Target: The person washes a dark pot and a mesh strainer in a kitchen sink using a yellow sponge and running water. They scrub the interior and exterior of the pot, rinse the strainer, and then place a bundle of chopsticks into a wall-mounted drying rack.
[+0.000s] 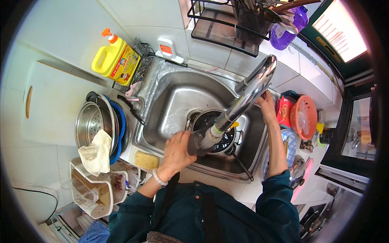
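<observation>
My left hand [179,150] grips a dark translucent cup [196,142], tilted beneath the chrome faucet [243,97]. Water runs from the spout at the cup's mouth. My right hand [266,104] reaches to the faucet's base; its fingertips are partly hidden behind the spout, so their hold is unclear. Below the spout, a metal pot [202,121] with dark liquid or a dark inside stands in the stainless steel sink [170,97]. A utensil with a black handle [243,167] leans across the sink's near right part. Something yellow [234,124] shows behind the spout.
Left of the sink are stacked steamer pots [88,121] with a cream cloth [97,152], a yellow sponge [146,160] and a yellow pump jug [114,60]. An orange colander [304,117] and a checked plate [288,138] sit to the right. A black rack [225,33] overhangs the back.
</observation>
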Action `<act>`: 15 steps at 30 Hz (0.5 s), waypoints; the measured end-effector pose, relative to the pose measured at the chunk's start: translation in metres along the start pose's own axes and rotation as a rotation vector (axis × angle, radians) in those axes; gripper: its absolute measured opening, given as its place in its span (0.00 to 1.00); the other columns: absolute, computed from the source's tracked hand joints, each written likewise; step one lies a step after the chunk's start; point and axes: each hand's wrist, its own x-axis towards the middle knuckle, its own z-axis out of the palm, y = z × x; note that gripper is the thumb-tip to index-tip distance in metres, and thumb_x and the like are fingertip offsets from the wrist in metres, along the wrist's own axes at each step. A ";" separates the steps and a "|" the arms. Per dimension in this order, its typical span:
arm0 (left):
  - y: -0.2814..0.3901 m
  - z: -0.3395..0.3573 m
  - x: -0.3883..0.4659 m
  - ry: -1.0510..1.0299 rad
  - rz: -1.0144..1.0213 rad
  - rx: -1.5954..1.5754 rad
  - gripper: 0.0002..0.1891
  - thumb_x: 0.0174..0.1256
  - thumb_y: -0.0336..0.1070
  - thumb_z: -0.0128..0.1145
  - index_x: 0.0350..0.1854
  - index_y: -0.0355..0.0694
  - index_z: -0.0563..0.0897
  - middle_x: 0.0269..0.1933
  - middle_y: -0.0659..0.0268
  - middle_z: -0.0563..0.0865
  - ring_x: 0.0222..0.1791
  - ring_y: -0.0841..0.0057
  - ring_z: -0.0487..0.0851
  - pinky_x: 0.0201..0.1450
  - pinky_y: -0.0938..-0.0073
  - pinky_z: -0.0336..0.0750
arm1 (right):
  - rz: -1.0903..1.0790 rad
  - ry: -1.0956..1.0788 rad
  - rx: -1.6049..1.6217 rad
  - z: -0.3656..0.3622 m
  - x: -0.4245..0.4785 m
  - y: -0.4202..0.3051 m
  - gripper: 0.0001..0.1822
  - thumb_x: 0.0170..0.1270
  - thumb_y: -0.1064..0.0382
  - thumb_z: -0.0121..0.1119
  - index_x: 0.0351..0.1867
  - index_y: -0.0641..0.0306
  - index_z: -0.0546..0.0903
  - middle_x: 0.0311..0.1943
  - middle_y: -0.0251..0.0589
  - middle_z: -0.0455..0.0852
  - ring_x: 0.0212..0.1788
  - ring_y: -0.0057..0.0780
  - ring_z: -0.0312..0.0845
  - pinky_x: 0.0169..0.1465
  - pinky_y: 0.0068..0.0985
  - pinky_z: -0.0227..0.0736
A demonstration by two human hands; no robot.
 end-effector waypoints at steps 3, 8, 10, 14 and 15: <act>-0.001 0.006 0.001 -0.008 0.020 -0.041 0.36 0.38 0.36 0.68 0.56 0.36 0.70 0.51 0.56 0.76 0.55 0.57 0.73 0.53 0.59 0.68 | -0.018 0.004 -0.085 -0.003 0.005 0.003 0.24 0.57 0.61 0.61 0.51 0.75 0.71 0.47 0.48 0.78 0.50 0.33 0.71 0.54 0.28 0.64; 0.003 0.010 0.003 -0.069 -0.008 -0.090 0.36 0.38 0.36 0.69 0.55 0.36 0.71 0.50 0.56 0.77 0.54 0.56 0.74 0.53 0.59 0.69 | -0.038 -0.082 -0.176 -0.005 0.013 -0.021 0.28 0.56 0.56 0.62 0.52 0.76 0.72 0.46 0.53 0.79 0.47 0.36 0.74 0.55 0.29 0.65; 0.003 0.012 0.003 -0.058 -0.002 -0.117 0.35 0.38 0.36 0.69 0.55 0.36 0.71 0.49 0.55 0.78 0.53 0.56 0.75 0.52 0.59 0.70 | -0.016 -0.094 -0.314 -0.009 0.013 -0.024 0.31 0.56 0.55 0.62 0.55 0.77 0.70 0.48 0.56 0.79 0.49 0.40 0.74 0.56 0.31 0.65; 0.007 0.007 0.004 -0.017 0.044 -0.219 0.34 0.38 0.34 0.69 0.53 0.35 0.72 0.47 0.54 0.79 0.51 0.54 0.76 0.51 0.59 0.71 | -0.065 -0.011 -0.337 -0.003 -0.006 -0.008 0.37 0.56 0.55 0.62 0.63 0.76 0.64 0.56 0.62 0.75 0.58 0.47 0.72 0.62 0.33 0.63; 0.007 0.004 0.005 -0.013 0.057 -0.250 0.33 0.38 0.33 0.69 0.53 0.35 0.72 0.46 0.53 0.79 0.50 0.53 0.77 0.51 0.59 0.72 | -0.079 0.014 -0.323 0.000 -0.012 0.000 0.38 0.57 0.55 0.62 0.65 0.75 0.63 0.57 0.62 0.74 0.60 0.46 0.71 0.63 0.32 0.63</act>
